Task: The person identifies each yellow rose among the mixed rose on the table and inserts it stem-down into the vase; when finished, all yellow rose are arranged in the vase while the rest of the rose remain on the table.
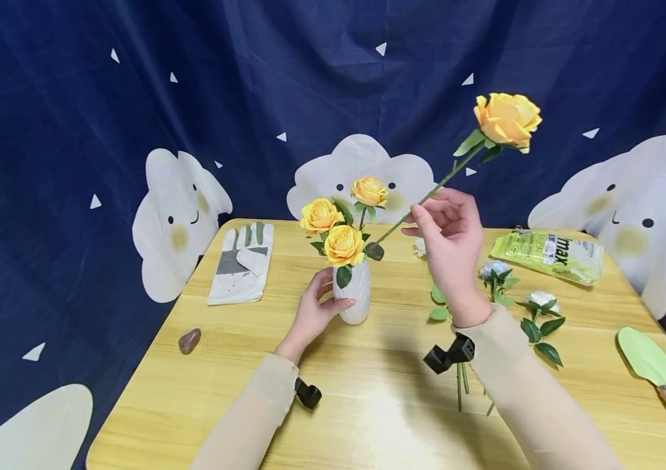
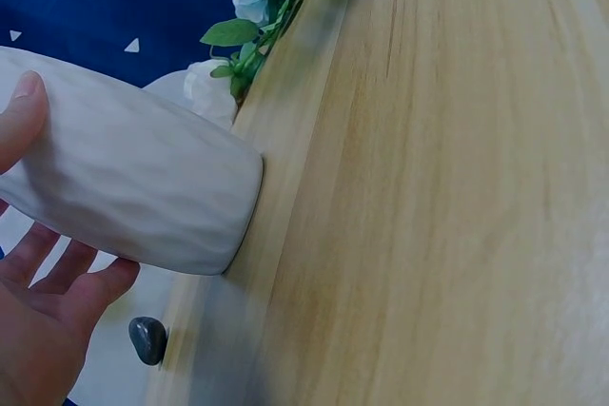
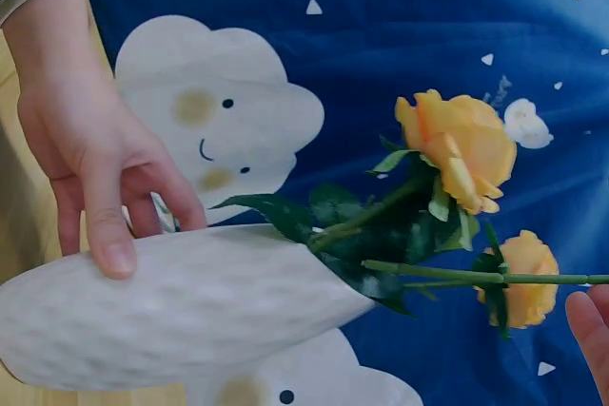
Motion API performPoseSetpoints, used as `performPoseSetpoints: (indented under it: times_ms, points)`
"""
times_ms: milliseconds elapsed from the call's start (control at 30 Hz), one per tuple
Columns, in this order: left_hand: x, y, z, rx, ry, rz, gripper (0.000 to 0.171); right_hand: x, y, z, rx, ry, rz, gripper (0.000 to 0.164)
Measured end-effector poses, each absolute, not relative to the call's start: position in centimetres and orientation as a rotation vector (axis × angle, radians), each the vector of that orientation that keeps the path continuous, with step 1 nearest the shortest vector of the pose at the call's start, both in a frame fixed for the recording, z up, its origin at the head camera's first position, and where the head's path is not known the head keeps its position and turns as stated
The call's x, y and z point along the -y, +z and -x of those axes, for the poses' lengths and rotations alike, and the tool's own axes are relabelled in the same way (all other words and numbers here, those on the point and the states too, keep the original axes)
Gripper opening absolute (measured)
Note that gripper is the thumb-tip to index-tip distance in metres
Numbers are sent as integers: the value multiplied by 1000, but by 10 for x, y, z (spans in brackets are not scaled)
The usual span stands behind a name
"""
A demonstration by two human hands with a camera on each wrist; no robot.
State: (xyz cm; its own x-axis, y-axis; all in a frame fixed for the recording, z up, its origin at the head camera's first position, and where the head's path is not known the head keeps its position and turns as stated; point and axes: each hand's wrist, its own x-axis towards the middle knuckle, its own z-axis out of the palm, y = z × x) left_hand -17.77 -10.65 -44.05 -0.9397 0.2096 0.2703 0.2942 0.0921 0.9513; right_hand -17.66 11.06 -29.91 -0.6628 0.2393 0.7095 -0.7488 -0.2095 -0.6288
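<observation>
My left hand [image 1: 317, 305] holds a white textured vase [image 1: 359, 300] upright on the table, thumb on one side and fingers on the other. Three yellow roses [image 1: 344, 245] with green leaves stand in it. Up and to the right, my right hand [image 1: 453, 238] pinches the stem of another yellow rose [image 1: 509, 121], its bloom tilted up and right. In the right wrist view, the cut end of that stem [image 3: 428, 273] points toward the vase mouth, beside the leaves; whether it touches them I cannot tell. The left wrist view shows the vase's side [image 2: 133, 173] and base.
Gloves [image 1: 242, 264] and a brownish stone [image 1: 189, 341] lie at left. A dark stone [image 1: 374, 251] sits behind the vase. To the right are a pale blue flower [image 1: 494, 269], a white flower [image 1: 542, 300], a green bag [image 1: 546, 256] and a green trowel [image 1: 648, 356].
</observation>
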Motion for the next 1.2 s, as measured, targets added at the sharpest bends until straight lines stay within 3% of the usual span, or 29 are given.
performPoseSetpoints:
  times_ms: [500,1200]
  points:
    - [103,-440,179,2249,-2035,546,64,-86,-333,187,1669,1835,-580,23]
    - [105,-439,176,2266,-2038,497,65,-77,-361,173,1870,1922,-477,16]
